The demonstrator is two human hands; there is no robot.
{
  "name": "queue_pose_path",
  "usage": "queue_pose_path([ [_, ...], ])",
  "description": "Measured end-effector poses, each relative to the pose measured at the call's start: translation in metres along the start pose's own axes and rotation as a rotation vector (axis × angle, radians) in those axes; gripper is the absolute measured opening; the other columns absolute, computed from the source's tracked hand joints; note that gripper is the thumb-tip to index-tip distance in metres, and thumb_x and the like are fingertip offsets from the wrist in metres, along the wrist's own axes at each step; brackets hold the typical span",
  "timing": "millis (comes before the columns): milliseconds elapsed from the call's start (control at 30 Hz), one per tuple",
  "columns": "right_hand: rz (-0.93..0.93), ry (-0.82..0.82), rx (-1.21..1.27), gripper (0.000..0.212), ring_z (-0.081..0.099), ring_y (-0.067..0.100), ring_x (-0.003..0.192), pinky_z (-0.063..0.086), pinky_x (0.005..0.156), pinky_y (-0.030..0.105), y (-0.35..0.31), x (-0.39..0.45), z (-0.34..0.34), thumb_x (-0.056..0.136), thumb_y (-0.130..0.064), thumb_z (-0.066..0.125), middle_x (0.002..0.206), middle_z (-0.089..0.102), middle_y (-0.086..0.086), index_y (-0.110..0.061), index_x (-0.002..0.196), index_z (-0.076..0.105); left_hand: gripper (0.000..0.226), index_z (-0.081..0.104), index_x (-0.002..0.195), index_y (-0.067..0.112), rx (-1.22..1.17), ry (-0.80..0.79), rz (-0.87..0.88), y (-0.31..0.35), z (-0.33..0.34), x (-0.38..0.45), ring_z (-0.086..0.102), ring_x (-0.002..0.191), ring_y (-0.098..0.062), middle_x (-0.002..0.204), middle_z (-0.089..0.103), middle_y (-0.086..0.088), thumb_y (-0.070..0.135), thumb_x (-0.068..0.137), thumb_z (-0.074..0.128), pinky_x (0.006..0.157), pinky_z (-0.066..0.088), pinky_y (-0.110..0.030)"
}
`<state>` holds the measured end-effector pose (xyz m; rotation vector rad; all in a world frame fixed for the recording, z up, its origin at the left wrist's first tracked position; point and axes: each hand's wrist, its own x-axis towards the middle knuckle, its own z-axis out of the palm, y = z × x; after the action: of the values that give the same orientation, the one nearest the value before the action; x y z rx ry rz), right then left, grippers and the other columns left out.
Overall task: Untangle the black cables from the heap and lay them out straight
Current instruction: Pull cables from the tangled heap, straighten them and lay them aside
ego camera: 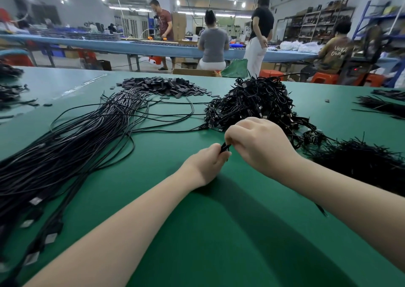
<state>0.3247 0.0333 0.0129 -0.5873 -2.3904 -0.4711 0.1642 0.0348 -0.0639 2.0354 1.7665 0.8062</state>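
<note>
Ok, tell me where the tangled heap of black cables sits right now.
In the head view the tangled heap sits on the green table, right of centre, just beyond the right hand, with the straightened cable bundle to its left.

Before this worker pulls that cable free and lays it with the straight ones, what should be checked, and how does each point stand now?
1. Left hand has a grip on the black cable end: ok.
2. Right hand holds it too: ok.
3. Cable free of the tangled heap: cannot tell.
4. Bare green table in front: ok.
5. Straightened bundle within reach at left: ok.
</note>
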Motion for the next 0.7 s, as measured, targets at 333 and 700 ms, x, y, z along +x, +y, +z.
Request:
queue_pose_path([
  [333,0.016,-0.169,-0.026,0.014,0.063,0.030,0.077,0.049,0.062,0.036,0.001,0.007,-0.010,0.074,0.002,0.070,0.081,0.068,0.007,-0.008,0.083,0.067,0.034,0.031,0.079,0.015,0.015,-0.042,0.007,0.012,0.004,-0.004,0.041,0.076,-0.030,0.070,0.039,0.003,0.039,0.102,0.033,0.067,0.033,-0.038],
  [700,0.396,-0.637,0.375,0.019,0.060,-0.004,0.060,0.047,0.061,0.015,0.032,0.040,-0.027,0.078,-0.017,0.075,0.069,0.066,-0.012,-0.027,0.073,0.060,0.026,0.046,0.066,0.014,0.552,0.366,0.462,0.020,0.004,-0.018,0.054,0.044,-0.028,0.052,0.057,-0.001,0.024,0.085,0.059,0.058,0.035,-0.029],
])
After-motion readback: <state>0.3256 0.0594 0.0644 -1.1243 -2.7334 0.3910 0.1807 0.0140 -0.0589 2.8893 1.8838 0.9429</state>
